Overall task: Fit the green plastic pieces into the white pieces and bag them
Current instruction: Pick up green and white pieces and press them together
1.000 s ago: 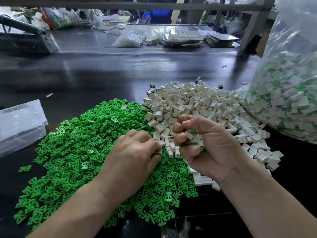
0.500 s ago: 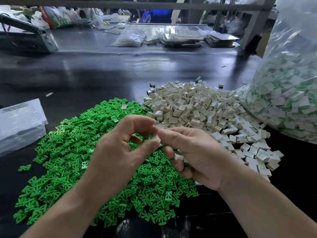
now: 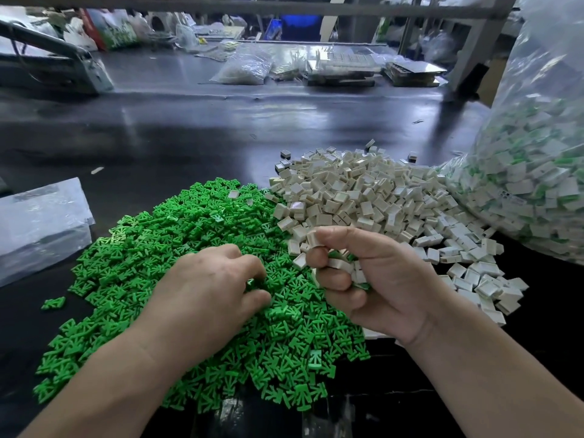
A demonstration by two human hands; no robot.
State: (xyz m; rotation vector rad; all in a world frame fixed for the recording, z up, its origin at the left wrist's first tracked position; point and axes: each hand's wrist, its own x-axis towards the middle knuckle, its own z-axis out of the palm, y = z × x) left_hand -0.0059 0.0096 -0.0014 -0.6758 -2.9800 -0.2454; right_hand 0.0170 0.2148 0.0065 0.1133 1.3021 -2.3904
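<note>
Our right hand (image 3: 373, 279) grips several white pieces (image 3: 339, 263), stocked for fitting, while our left hand (image 3: 215, 289) curls into the green pieces (image 3: 177, 235) (holding one? we cannot tell).

Nothing here can be read as text, number or brand. A small dark printed mark (image 3: 506, 194) shows through the large clear bag (image 3: 543, 131) at the right, too small to make out. A green-and-white printed bag (image 3: 118, 31) at the far side of the bench (image 3: 221, 128) carries print, blurred beyond reading.
</note>
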